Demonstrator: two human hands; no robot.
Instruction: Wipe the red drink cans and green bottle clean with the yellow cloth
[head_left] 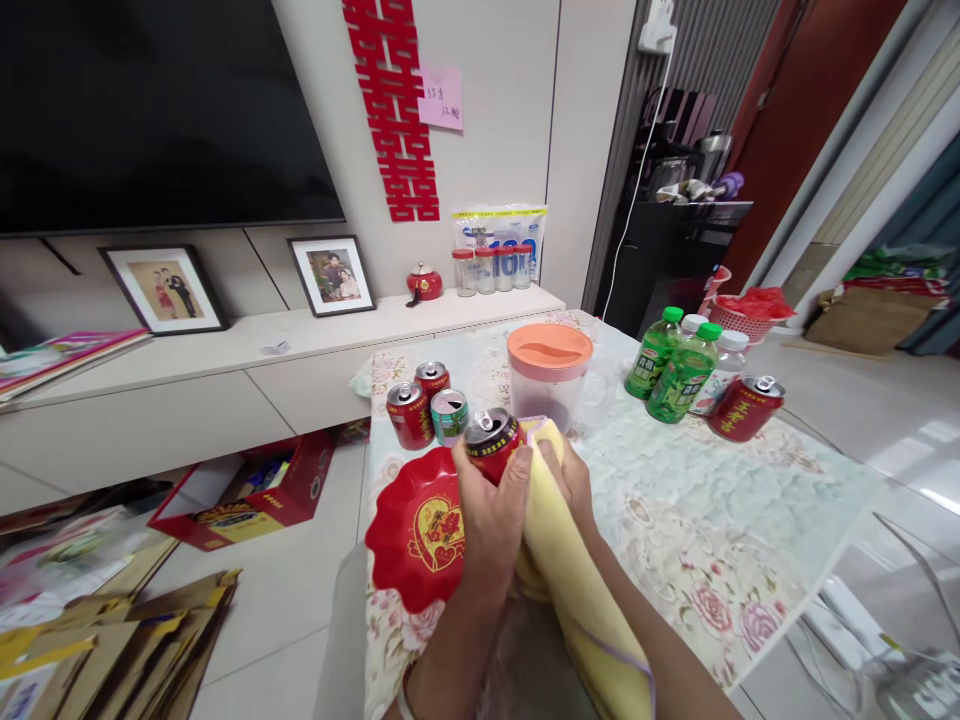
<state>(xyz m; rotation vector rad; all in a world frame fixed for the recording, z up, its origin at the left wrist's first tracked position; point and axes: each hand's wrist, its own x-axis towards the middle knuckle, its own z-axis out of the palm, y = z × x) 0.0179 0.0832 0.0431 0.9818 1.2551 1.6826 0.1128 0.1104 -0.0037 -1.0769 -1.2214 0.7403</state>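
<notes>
My left hand (491, 515) is wrapped round a red drink can (493, 445) with an opened top, held above the table's near side. A yellow cloth (559, 540) with a purple edge is bunched in my right hand (574, 480), pressed against the can's right side, and its long end hangs down over my right forearm. Just left of my hands lies a red scalloped plate (394, 530) with a gold heart print, partly covered by my left hand. Behind it stand two red cans (410, 415) and a green can (449, 417).
A clear pitcher (547, 385) with an orange lid stands beyond my hands. On the right are several bottles (682, 375) and another red can (746, 408). The flowered tablecloth (720, 500) covers the table. A red box (247, 490) and flattened cardboard (112, 650) lie on the floor.
</notes>
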